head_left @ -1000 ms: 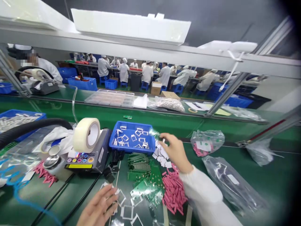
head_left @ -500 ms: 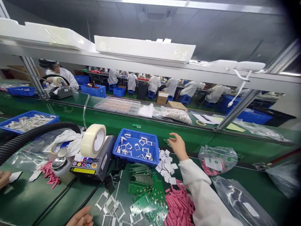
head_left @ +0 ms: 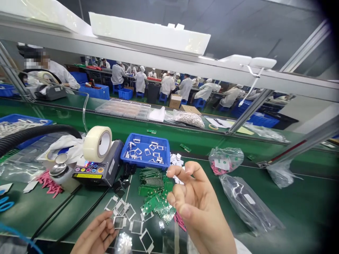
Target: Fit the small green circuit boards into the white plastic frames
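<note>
My right hand [head_left: 196,201] is raised close to the camera above the green circuit boards [head_left: 156,199], its fingertips curled toward the thumb with nothing visible between them. It hides most of the pink strips [head_left: 180,220]. My left hand [head_left: 96,234] lies low at the bottom edge, fingers slightly apart, just short of the thin metal frames [head_left: 119,210]. Beyond the boards stands a blue tray [head_left: 132,164] holding more frames. Small white cards [head_left: 176,158] lie beside it, partly behind my right hand.
A tape dispenser [head_left: 99,167] with a roll of clear tape [head_left: 97,144] stands left of the tray, next to a black hose [head_left: 34,134]. Plastic bags [head_left: 246,204] lie on the green bench to the right. A co-worker [head_left: 53,68] sits across the belt.
My right hand has risen toward the camera and moved left over the boards. My left hand has come up beside the frames. The view has tilted slightly.
</note>
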Demonstrator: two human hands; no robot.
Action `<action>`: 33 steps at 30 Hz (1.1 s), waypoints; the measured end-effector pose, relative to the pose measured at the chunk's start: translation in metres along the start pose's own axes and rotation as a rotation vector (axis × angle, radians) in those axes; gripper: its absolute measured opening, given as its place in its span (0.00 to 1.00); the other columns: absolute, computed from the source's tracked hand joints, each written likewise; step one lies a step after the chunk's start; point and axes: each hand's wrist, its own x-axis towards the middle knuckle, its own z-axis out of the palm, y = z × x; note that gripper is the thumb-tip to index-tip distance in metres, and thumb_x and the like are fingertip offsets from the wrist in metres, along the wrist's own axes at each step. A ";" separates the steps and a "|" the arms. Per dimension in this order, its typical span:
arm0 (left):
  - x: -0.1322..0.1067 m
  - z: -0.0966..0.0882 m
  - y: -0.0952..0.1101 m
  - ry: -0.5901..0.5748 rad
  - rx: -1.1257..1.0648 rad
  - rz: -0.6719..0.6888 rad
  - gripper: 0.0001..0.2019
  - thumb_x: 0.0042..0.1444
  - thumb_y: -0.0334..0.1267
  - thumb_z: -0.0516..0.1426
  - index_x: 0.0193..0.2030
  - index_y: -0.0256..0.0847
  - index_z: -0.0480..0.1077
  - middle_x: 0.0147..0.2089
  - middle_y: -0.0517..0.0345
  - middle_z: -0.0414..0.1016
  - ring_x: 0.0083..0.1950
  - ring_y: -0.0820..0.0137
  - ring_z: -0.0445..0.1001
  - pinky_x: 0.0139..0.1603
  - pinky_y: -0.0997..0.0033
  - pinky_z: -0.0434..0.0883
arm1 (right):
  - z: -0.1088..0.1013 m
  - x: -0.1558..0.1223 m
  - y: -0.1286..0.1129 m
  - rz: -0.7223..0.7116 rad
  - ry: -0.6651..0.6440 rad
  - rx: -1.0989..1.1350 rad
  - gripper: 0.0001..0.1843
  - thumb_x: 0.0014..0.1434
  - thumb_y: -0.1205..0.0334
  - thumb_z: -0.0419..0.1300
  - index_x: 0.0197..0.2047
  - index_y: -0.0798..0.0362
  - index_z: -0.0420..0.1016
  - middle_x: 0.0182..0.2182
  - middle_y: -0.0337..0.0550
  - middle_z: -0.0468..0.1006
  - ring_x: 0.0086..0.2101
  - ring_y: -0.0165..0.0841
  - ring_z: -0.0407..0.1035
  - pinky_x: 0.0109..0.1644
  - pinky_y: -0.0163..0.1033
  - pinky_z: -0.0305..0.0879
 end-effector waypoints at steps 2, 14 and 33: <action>-0.003 -0.002 0.000 0.010 0.003 0.021 0.17 0.32 0.35 0.68 0.33 0.39 0.77 0.26 0.56 0.76 0.33 0.67 0.74 0.39 0.67 0.74 | 0.002 0.002 0.001 -0.009 -0.010 0.022 0.23 0.43 0.67 0.68 0.37 0.46 0.58 0.40 0.35 0.70 0.20 0.15 0.63 0.31 0.28 0.68; -0.018 0.000 0.010 -0.004 0.079 0.226 0.10 0.44 0.37 0.62 0.35 0.38 0.75 0.27 0.58 0.73 0.33 0.71 0.71 0.40 0.68 0.71 | 0.005 0.006 0.042 -0.071 -0.190 -0.463 0.18 0.48 0.52 0.64 0.37 0.45 0.58 0.38 0.38 0.63 0.33 0.29 0.62 0.40 0.40 0.64; 0.065 0.000 0.062 0.545 1.146 1.448 0.04 0.47 0.42 0.60 0.28 0.48 0.76 0.34 0.52 0.78 0.46 0.55 0.65 0.50 0.46 0.45 | 0.008 0.010 0.116 -0.258 -0.324 -1.529 0.05 0.54 0.57 0.58 0.36 0.43 0.72 0.41 0.38 0.76 0.51 0.47 0.60 0.55 0.70 0.28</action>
